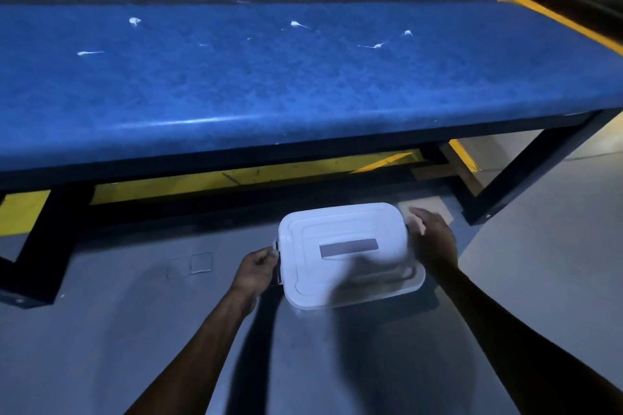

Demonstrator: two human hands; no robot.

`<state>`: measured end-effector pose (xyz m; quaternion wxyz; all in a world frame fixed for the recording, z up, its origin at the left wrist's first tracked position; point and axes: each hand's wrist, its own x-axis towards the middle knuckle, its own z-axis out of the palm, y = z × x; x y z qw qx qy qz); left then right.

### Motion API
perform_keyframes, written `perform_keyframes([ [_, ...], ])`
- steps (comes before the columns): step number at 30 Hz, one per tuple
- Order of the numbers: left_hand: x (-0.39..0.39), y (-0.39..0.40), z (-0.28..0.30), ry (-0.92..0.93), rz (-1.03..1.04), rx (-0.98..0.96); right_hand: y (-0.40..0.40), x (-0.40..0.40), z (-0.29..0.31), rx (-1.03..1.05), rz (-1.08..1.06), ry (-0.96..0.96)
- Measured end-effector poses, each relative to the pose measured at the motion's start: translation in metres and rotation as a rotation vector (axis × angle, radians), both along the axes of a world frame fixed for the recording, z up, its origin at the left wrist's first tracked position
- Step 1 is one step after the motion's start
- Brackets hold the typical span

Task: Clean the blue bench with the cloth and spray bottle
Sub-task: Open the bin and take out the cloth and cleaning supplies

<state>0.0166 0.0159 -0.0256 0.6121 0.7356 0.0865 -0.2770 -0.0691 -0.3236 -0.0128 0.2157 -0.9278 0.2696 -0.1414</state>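
A: Nearest the camera, both arms reach down to the floor (101,330). And the blue counter (303,84)?

B: Behind, white smears (135,21) on top. The white lidded box (347,254) sits before it. Left hand (256,271) pinches its side latch (277,254); right hand (435,239) rests relaxed against the other end. Cloth, spray bottle: not visible.

Dim, bluish light — hard arm shadows on floor (101,330); wide-angle edge bowing.
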Motion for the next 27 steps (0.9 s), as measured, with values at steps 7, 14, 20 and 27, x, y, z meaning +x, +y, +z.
perform_keyframes([
  [7, -0.007, 0.004, 0.007, 0.041, 0.015, -0.066, 0.071, 0.020, 0.026, -0.217, 0.726, 0.385],
  [14, -0.007, 0.007, 0.008, -0.013, -0.014, -0.045, 0.078, 0.025, 0.020, -0.425, 0.749, 0.289],
  [20, -0.008, 0.003, 0.009, 0.008, 0.005, -0.053, 0.073, 0.014, 0.022, -0.712, 0.765, 0.183],
  [27, -0.013, 0.001, 0.006, 0.045, 0.038, -0.078, 0.032, 0.012, 0.051, -0.735, 0.564, 0.063],
])
